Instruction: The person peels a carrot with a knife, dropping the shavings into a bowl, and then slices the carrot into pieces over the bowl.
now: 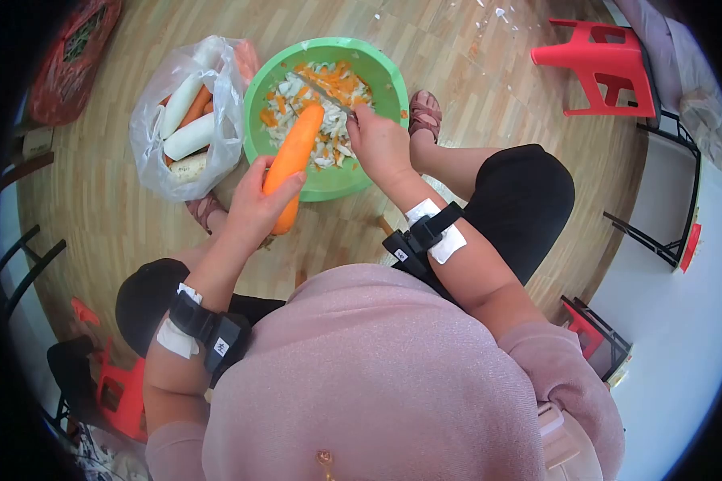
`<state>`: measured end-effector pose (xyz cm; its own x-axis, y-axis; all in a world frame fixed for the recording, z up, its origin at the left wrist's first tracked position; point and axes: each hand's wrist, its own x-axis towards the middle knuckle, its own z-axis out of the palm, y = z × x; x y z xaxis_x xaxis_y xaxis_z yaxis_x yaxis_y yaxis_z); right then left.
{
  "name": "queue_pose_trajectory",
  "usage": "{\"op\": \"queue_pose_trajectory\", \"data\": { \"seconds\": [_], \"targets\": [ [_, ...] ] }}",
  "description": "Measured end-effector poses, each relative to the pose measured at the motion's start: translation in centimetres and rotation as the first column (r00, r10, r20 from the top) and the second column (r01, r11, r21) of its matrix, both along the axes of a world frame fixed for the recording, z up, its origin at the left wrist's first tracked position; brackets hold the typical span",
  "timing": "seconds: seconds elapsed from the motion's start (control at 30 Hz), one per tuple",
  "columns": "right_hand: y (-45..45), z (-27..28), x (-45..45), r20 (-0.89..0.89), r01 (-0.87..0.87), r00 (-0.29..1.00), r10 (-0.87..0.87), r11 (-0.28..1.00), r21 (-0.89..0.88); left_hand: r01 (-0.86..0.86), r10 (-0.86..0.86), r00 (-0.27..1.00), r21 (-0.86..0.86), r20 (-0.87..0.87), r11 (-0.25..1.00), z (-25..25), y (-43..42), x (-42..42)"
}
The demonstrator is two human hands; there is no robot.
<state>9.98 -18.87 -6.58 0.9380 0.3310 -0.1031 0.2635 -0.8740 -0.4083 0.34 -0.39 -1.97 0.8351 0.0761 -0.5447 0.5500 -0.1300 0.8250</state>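
My left hand [263, 196] is closed around a large orange carrot [295, 156], its upper end pointing over the basin. In my right hand [377, 143] is a knife [322, 92]; the blade reaches up and left above the basin, close to the carrot's tip. Below both hands a green plastic basin [391, 76] stands on the floor, holding chopped white and orange pieces [338, 80]. My fingers hide most of the knife's handle.
Left of the basin, a clear plastic bag [148, 136] holds white radishes [191, 136] and carrots. A red stool [602, 68] stands at the upper right, and another red stool [124, 397] at the lower left. A red mesh bag [68, 60] lies at the upper left.
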Motion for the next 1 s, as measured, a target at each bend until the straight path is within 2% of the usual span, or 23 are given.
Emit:
{"op": "queue_pose_trajectory", "data": {
  "seconds": [0.07,0.1,0.17,0.27,0.4,0.47,0.5,0.57,0.6,0.67,0.77,0.87,1.0],
  "targets": [
    [0.1,0.4,-0.2,0.076,-0.111,0.992,0.105,0.991,0.071,0.004,-0.004,1.000,0.023,-0.007,1.000,-0.1,0.0,0.1],
    [0.2,0.7,-0.3,0.075,-0.111,0.992,0.106,0.991,0.070,0.004,-0.003,1.000,0.022,-0.008,1.000,-0.2,0.0,0.2],
    [0.8,1.1,-0.9,0.073,-0.258,0.966,0.250,0.958,0.129,-0.014,0.014,1.000,0.024,-0.025,1.000,-0.4,0.1,0.2],
    [1.0,0.9,-1.5,0.066,-0.289,0.957,0.283,0.951,0.112,-0.021,0.022,0.999,0.032,-0.031,0.999,-0.8,0.2,0.2],
    [0.2,-1.2,-1.1,0.078,-0.190,0.979,0.191,0.982,-0.017,-0.015,0.016,0.998,0.004,-0.062,1.000,-0.6,0.0,0.0],
    [-0.9,-2.0,-0.1,-0.064,-0.102,0.994,0.088,0.962,-0.254,-0.088,0.076,0.993,-0.149,-0.085,0.985,-0.3,-0.1,0.0],
    [-0.7,-1.5,0.0,-0.056,-0.094,0.995,0.082,0.963,-0.251,-0.081,0.070,0.995,-0.145,-0.077,0.986,0.0,0.1,0.2],
    [-0.5,-0.6,-0.1,-0.028,-0.078,0.997,0.077,0.995,-0.058,-0.077,0.049,0.983,-0.156,-0.176,0.985,0.3,0.1,0.2],
    [-0.3,-0.3,-0.2,-0.031,-0.085,0.996,0.083,0.995,-0.058,-0.084,0.056,0.982,-0.155,-0.179,0.984,0.2,0.2,0.1],
    [0.2,0.1,-0.4,-0.001,-0.129,0.991,0.130,0.985,0.113,-0.075,0.047,0.987,-0.175,-0.157,0.982,-0.4,0.4,0.0],
    [0.4,0.3,-0.3,-0.055,-0.126,0.990,0.133,0.986,0.107,-0.001,-0.011,0.995,-0.110,-0.102,0.994,-0.6,0.5,0.1],
    [0.0,-0.2,-0.1,-0.086,-0.068,0.994,0.072,0.997,0.045,-0.026,0.009,0.996,-0.196,-0.088,0.980,-0.1,0.4,0.1],
    [-1.1,-1.4,0.5,-0.096,-0.003,0.995,0.000,1.000,-0.027,0.034,-0.032,0.999,-0.158,0.017,0.987,1.6,0.1,0.7]
  ]
}}
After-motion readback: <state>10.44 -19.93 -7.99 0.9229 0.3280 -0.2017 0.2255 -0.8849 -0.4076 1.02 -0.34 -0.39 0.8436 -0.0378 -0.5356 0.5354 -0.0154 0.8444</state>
